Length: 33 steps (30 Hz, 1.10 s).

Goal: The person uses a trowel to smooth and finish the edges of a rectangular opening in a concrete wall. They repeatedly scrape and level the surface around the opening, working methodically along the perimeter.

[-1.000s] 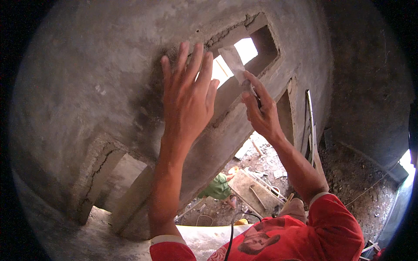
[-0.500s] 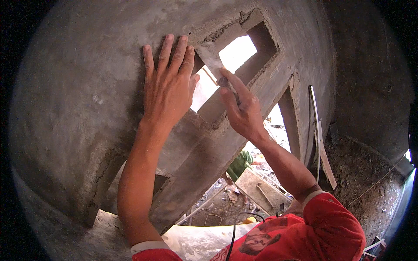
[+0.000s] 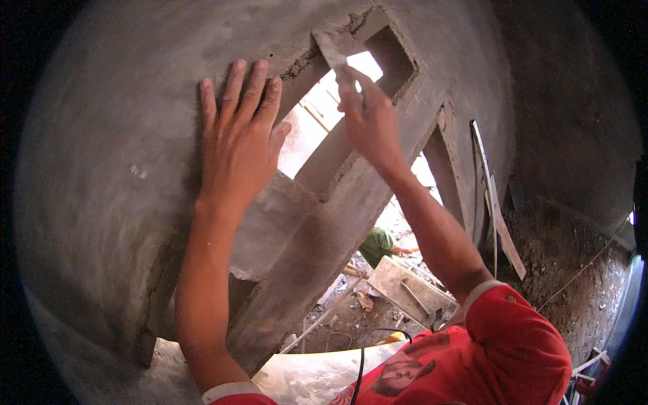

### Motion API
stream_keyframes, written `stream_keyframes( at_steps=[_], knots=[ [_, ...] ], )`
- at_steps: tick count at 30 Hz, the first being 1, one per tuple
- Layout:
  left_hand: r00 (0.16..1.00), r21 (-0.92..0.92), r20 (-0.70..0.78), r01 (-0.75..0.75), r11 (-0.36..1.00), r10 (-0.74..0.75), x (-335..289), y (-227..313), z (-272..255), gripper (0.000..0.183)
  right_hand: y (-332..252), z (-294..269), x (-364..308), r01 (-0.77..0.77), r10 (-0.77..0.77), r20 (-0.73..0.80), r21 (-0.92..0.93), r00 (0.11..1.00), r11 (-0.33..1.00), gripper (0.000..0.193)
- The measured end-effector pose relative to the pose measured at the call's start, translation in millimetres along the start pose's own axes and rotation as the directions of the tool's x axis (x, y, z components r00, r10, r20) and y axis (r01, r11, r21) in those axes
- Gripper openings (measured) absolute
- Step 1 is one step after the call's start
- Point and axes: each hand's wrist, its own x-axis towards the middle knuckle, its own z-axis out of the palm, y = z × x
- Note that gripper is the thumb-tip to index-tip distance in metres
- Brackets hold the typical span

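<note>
My left hand (image 3: 239,152) lies flat against the grey plastered wall (image 3: 101,155), fingers outstretched, just left of a slanted rectangular opening. My right hand (image 3: 370,125) is closed round the handle of a small trowel (image 3: 329,48), which the fingers mostly cover. The trowel's flat, plaster-smeared blade rests at the opening's upper-left edge. Rough, ragged mortar (image 3: 297,66) runs along that edge between the blade and my left fingertips. Daylight comes through the opening.
A tall triangular opening (image 3: 442,169) lies to the right, with thin wooden strips (image 3: 499,226) leaning beyond it. Below, a person in green (image 3: 378,244) is partly visible near a board (image 3: 395,283) with a long tool on it. A black cord (image 3: 362,364) hangs by my red shirt.
My right hand has slid the trowel up along the opening's edge, away from my left hand. My left hand stays flat on the wall; the whole view has shifted slightly.
</note>
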Motion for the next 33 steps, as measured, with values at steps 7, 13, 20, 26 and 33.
stream_keyframes(
  at_steps=[7, 13, 20, 26, 33],
  knots=[
    [1.0, 0.013, 0.031, 0.0, 1.0, -0.001, 1.5, 0.6, -4.8, 0.062, 29.8, -1.1, -16.3, 0.164, -0.168, -0.081, -0.051, 0.982, 0.985, 0.042],
    [1.0, 0.035, 0.021, -0.003, 0.999, 0.002, 10.0, 1.3, -7.1, 0.065, 41.7, -8.4, 60.2, 0.033, -0.04, -0.171, -0.04, 0.984, 0.999, 0.045],
    [0.999, 0.033, 0.003, -0.034, 0.999, 0.034, 19.6, -4.5, 4.6, 0.066, 50.9, -9.4, 44.5, 0.142, -0.154, -0.116, -0.107, 0.981, 0.984, 0.048],
    [0.998, 0.051, 0.016, -0.061, 0.997, 0.06, 30.7, -7.6, -2.4, 0.067, 82.2, -31.9, 110.4, 0.087, -0.093, -0.244, -0.037, 0.965, 0.996, 0.049],
    [0.998, 0.074, 0.045, -0.047, 0.996, 0.043, 31.1, -5.1, -2.0, 0.069, 84.0, -36.4, 95.5, 0.078, -0.082, -0.144, -0.029, 0.986, 0.997, 0.049]
  ],
)
